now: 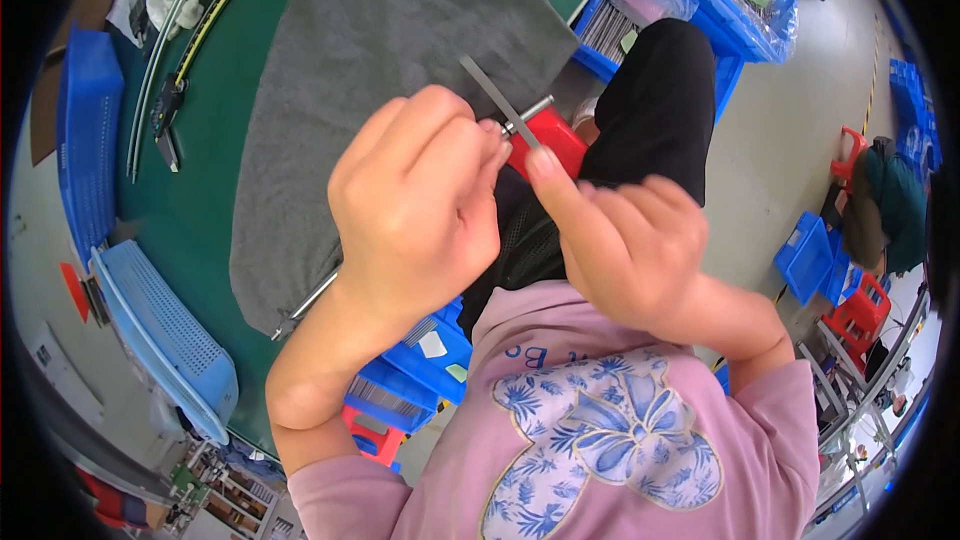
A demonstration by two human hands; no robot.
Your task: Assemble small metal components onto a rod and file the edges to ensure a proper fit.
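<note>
A thin silvery metal rod (529,113) is gripped in my left hand (415,200), its fingers curled closed and one end sticking out past the fingertips. Below the left wrist another rod end (310,302) shows, seemingly of the same rod, with the middle hidden by the hand. My right hand (632,250) is closed, the thumb pressing on the near end of a narrow flat grey strip, which looks like a file (488,90). The file lies crosswise over the rod, close to the left fingertips. Both hands are above the edge of a grey cloth (370,30).
The cloth covers part of a green table (215,140). Calipers (168,115), thin rods (150,80) and blue baskets (170,330) lie at left. Blue bins (720,0) with metal parts stand at upper right. A red stool (553,140) is beneath the hands.
</note>
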